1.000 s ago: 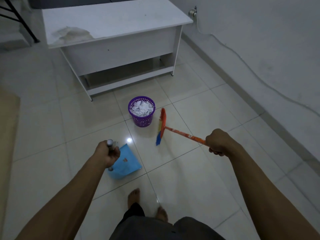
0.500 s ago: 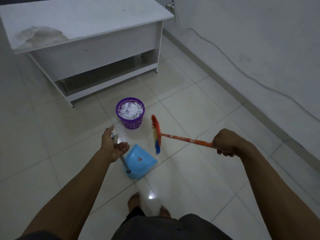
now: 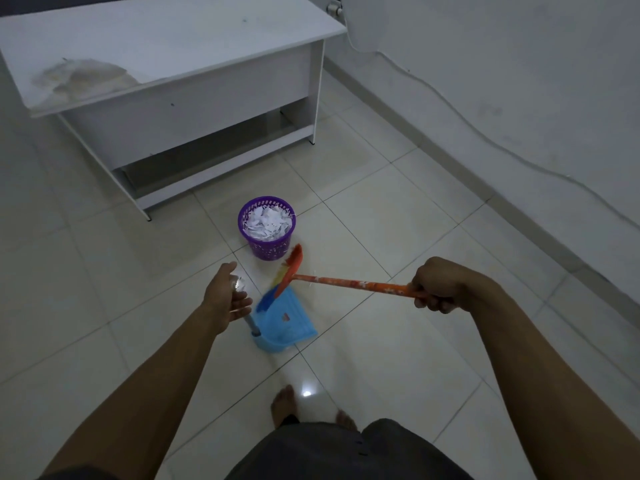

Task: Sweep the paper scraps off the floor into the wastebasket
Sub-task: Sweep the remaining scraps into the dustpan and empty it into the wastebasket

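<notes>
Purple mesh wastebasket (image 3: pixel 266 249) held white paper scraps (image 3: pixel 266 223); floor (image 3: pixel 381 202) showed none, so probably near done. Right hand (image 3: pixel 440 285) clenched orange broom (image 3: pixel 346 282); left hand (image 3: pixel 225 299) fingers lay slack against blue plastic dustpan (image 3: pixel 287 323) handle.

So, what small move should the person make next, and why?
Probably lower the broom and rest it: the paper scraps already fill the wastebasket, the dustpan looks empty, and no scraps show on the floor. The right hand grips its handle.

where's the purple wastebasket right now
The purple perforated plastic wastebasket stands on the floor tiles just left of the head view's centre, in front of the white desk, just beyond the orange broom's head.
</notes>
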